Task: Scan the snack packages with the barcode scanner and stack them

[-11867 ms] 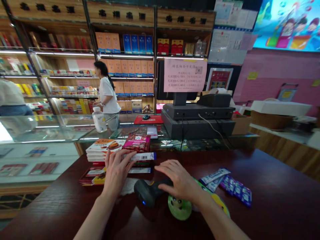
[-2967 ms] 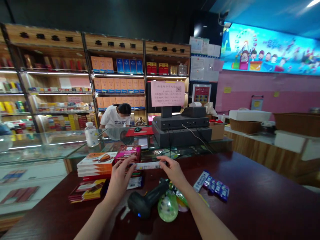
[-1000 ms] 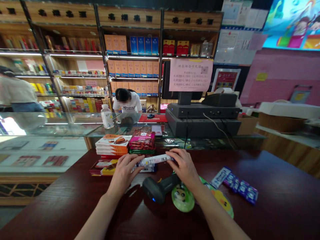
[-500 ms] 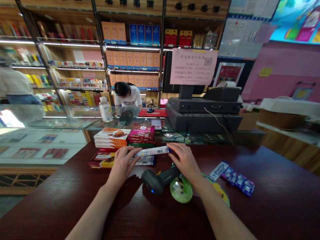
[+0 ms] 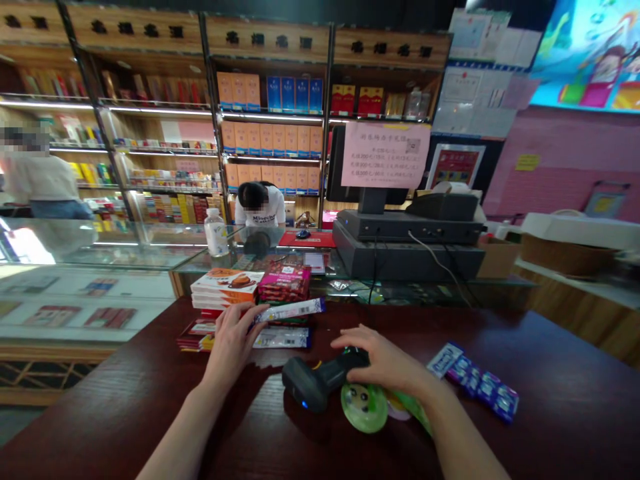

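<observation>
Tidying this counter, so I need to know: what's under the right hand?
The right hand rests on a black handheld barcode scanner, above a green round cartoon-face item. The scanner's part beneath the palm is covered.

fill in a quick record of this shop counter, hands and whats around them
left hand: holding the end of a snack bar
right hand: on a barcode scanner
beside right hand: green round package, blue sachets
beside left hand: orange boxes, pink box
surface: dark red counter
beyond: co-worker behind a glass case, head bent
</observation>
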### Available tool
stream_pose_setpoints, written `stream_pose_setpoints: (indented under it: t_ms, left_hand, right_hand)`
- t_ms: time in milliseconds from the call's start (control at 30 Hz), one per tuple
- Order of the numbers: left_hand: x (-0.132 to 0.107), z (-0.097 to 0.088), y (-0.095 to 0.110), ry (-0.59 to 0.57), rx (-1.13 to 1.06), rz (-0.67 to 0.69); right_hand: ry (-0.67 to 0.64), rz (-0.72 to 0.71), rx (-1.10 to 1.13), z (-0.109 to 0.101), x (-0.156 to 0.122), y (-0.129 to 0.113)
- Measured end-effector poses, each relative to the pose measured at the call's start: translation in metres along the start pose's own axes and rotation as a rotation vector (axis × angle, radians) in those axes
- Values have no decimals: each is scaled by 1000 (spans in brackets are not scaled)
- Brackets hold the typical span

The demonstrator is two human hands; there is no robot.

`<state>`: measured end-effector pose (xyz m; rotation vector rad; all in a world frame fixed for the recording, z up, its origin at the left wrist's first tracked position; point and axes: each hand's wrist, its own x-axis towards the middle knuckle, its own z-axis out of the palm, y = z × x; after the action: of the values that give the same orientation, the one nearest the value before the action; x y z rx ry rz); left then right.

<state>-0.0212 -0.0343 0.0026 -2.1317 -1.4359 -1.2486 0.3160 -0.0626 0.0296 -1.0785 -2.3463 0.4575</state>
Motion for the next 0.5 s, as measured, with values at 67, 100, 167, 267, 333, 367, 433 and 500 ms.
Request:
stream_pose_setpoints:
  t_ms: [67,100,167,267,333,367,433,500]
  left_hand:
    - [0,0,-1,3,1,-4]
    - [0,0,-1,6,1,-6]
    - [-1,1,-2,13,2,-9]
    - [-1,1,-3,11,6,-22]
    - [-2,1,-4,4,4,-36]
    - [-2,1,-4,1,4,-43]
    - [-2,1,-5,9,7,-61]
    - [-2,1,-5,23,14,-76]
  right_hand:
    - [-53,4,-38,7,2,-5]
    - [-70,9,-52,10,2,-9]
    - [-96,12,-65,14,4,-16]
    - [-109,-6,-73,15,5,-23]
    - [-117,-14,-76,15,5,-25]
    - [-116,-17,-78,15,5,-25]
    - [-104,-24,-82,17,5,-25]
    - [-83,-24,-83,17,5,-25]
